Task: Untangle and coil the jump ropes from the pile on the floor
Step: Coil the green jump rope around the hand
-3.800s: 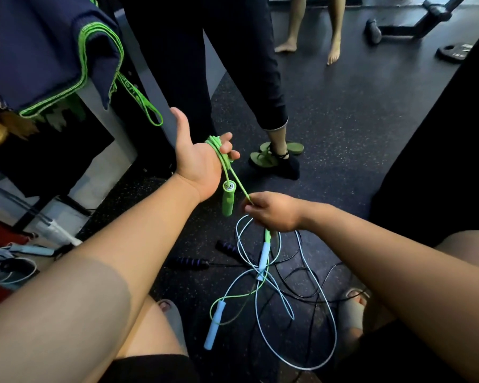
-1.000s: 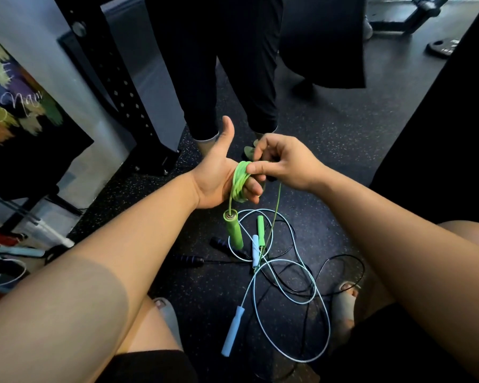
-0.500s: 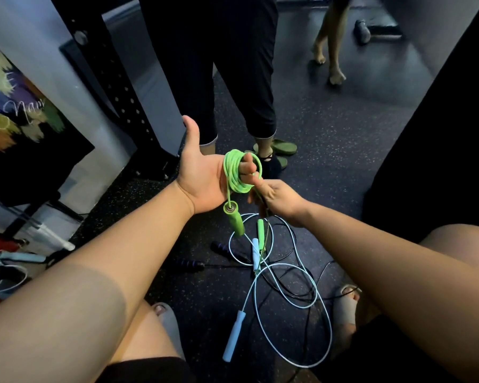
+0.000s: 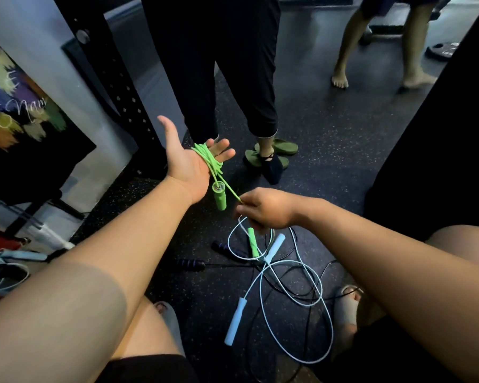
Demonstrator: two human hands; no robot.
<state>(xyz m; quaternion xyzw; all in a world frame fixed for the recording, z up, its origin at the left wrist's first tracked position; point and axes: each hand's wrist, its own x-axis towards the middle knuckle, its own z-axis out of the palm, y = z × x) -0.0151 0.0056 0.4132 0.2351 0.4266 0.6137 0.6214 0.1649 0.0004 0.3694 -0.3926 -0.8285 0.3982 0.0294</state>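
Observation:
A green jump rope (image 4: 211, 161) is coiled in several loops around my left hand (image 4: 187, 161), which is held palm up with fingers spread. One green handle (image 4: 220, 197) dangles below that palm. My right hand (image 4: 266, 207) pinches the rope's free end, pulled taut from the coil, and the second green handle (image 4: 252, 241) hangs under it. On the floor below lie a pale blue jump rope (image 4: 302, 297) with two light blue handles (image 4: 235, 322) and a black rope with purple-black handles (image 4: 190, 263), crossing each other.
A person in black trousers and green sandals (image 4: 271, 154) stands just beyond my hands. Another barefoot person (image 4: 340, 80) walks at the back right. A black rack post (image 4: 114, 78) and a painted board (image 4: 20, 120) are left. My sandalled feet (image 4: 349, 305) flank the pile.
My left hand has opened flat with fingers spread, and my right hand has pulled the free end down and to the right, away from the coil. The camera view has tilted slightly.

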